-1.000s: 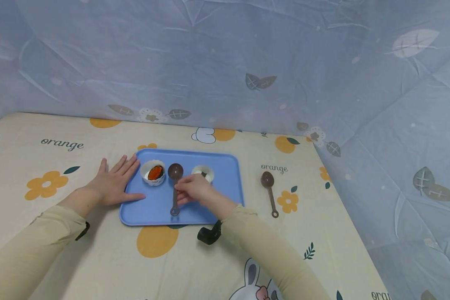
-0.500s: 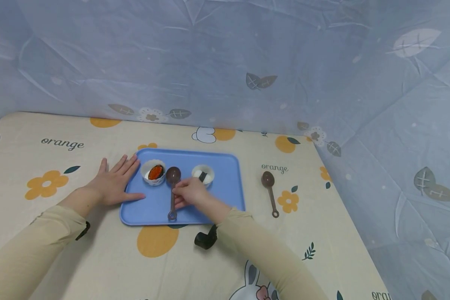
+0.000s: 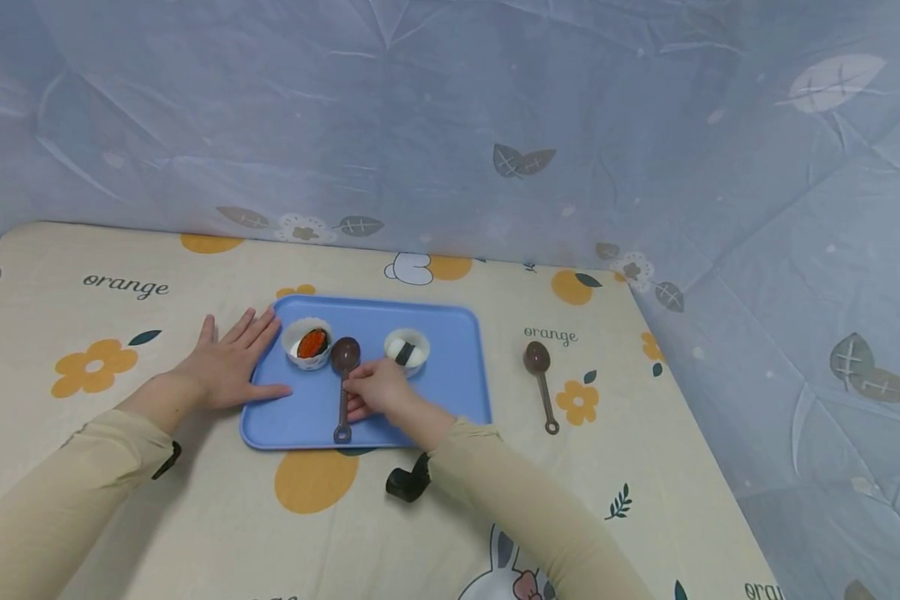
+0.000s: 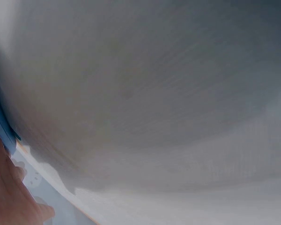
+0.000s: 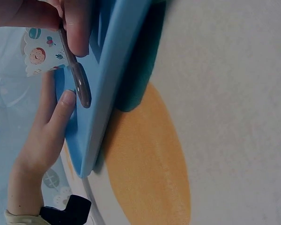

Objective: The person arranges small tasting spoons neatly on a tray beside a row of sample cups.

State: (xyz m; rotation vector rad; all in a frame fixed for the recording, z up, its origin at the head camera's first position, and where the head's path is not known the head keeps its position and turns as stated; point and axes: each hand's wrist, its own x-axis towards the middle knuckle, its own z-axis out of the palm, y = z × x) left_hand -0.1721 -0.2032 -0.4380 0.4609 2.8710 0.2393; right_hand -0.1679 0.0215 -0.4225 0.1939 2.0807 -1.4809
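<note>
- Right hand [image 3: 381, 387]: thumb and fingers pinching the handle of a brown spoon [image 3: 345, 356].
- Spoon: over blue tray [image 3: 450, 396], scoop end away from the person, between the two bowls, nearer the left one; can't tell if it touches the tray.
- Left bowl [image 3: 311, 364]: orange-topped piece [image 3: 313, 343] inside.
- Right bowl [image 3: 423, 343]: white piece with dark band [image 3: 404, 352].
- Left hand [image 3: 221, 368]: fingers spread, at tray's left edge.
- Second spoon [image 3: 537, 358]: on patterned cloth [image 3: 615, 442], right of tray.
</note>
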